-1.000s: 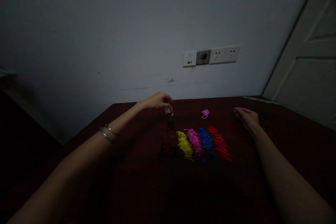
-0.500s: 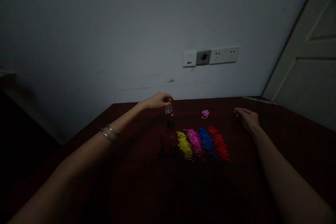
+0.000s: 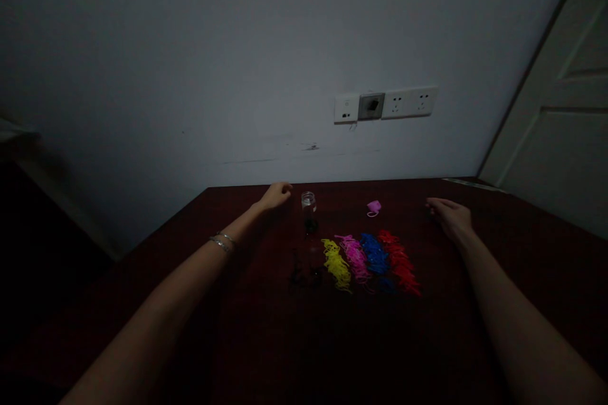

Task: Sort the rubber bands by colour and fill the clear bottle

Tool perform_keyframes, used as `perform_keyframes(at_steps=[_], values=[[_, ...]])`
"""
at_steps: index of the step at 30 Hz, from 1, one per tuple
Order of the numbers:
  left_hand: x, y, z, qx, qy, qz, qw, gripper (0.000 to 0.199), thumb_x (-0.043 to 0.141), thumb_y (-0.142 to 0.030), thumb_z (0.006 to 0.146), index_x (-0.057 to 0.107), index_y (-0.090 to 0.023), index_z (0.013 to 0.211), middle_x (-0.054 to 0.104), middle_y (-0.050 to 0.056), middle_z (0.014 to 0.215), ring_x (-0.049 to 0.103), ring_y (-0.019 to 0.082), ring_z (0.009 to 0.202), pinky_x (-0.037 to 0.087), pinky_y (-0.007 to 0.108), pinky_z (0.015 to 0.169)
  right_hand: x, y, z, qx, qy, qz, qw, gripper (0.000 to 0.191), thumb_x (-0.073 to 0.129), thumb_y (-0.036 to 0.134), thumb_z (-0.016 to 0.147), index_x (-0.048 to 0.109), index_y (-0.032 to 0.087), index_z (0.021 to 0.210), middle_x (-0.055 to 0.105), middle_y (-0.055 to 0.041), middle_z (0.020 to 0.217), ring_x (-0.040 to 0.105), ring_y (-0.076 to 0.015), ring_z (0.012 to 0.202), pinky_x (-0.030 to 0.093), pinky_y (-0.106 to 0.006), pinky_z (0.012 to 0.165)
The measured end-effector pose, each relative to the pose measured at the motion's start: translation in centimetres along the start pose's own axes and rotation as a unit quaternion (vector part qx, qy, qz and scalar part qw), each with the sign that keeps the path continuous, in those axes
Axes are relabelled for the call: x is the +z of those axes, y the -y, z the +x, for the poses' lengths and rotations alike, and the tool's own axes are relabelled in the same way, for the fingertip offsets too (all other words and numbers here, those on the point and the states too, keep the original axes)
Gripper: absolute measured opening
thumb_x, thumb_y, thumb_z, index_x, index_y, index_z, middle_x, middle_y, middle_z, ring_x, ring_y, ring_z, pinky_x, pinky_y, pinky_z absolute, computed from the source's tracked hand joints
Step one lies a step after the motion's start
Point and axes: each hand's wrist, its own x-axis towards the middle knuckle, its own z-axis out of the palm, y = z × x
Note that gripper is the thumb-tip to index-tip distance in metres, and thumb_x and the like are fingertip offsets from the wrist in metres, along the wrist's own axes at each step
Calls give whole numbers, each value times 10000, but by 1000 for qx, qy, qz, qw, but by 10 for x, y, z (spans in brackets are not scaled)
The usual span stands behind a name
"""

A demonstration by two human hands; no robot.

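Note:
My left hand (image 3: 277, 195) rests on the table just left of a clear glass jar (image 3: 308, 201), apart from it. Its fingers are loosely curled and nothing shows in them. Upright and lidless, the jar has dark bits low down inside or at its base. On the right side of the table lies my right hand (image 3: 451, 215), on its edge with the fingers curled together and no object visible in it. Between the hands lie piles of short strands: yellow (image 3: 337, 264), pink (image 3: 355, 258), blue (image 3: 375, 253) and red (image 3: 399, 261). Dark strands (image 3: 299, 277), hard to make out, lie left of the yellow.
A small pink-purple item with a pale loop (image 3: 374, 207) lies behind the piles. The dark red-brown table (image 3: 266, 342) meets a grey wall with a row of sockets (image 3: 386, 105). A white door (image 3: 570, 114) stands at the right.
My left hand has moved from above the jar's mouth down and left onto the table. My right hand stays in place. The view has shifted slightly.

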Motion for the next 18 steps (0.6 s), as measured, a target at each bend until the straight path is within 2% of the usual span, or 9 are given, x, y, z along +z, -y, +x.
perform_keyframes(at_steps=[4, 7, 9, 13, 18], values=[[28, 38, -17, -76, -11, 42, 996, 277, 448, -174, 760, 627, -123, 965, 626, 80, 974, 560, 160, 906, 426, 263, 849, 1, 1, -2, -3, -3, -9, 1000, 206, 698, 205, 496, 657, 123, 680, 609, -12, 595, 483, -49, 428, 387, -127, 348], [38, 51, -30, -88, -60, 106, 989, 274, 427, -221, 798, 615, -132, 977, 566, 101, 1062, 515, 182, 995, 399, 294, 900, 1, 2, -2, -8, 2, -3, 1000, 216, 708, 208, 476, 659, 124, 669, 610, -16, 589, 486, -60, 439, 384, -138, 351], [41, 54, -37, -83, -72, 142, 984, 277, 414, -256, 821, 605, -146, 988, 536, 105, 1091, 491, 195, 1020, 390, 317, 910, 1, 3, -2, -9, 14, 6, 1000, 216, 701, 207, 469, 662, 124, 665, 611, -20, 588, 487, -64, 446, 382, -145, 358], [44, 51, -42, -88, -58, 187, 977, 297, 389, -292, 846, 586, -149, 1016, 517, 118, 1127, 481, 215, 1022, 391, 344, 892, 0, 5, -1, -9, 45, 15, 999, 212, 638, 216, 489, 668, 127, 679, 610, -20, 589, 480, -61, 450, 376, -153, 381], [45, 48, -41, -84, -45, 202, 975, 333, 344, -297, 868, 564, -144, 1066, 546, 106, 1146, 495, 209, 1022, 377, 332, 901, 3, 8, -7, -11, 63, -10, 998, 236, 565, 261, 534, 666, 139, 709, 606, -19, 610, 473, -70, 455, 348, -173, 392]])
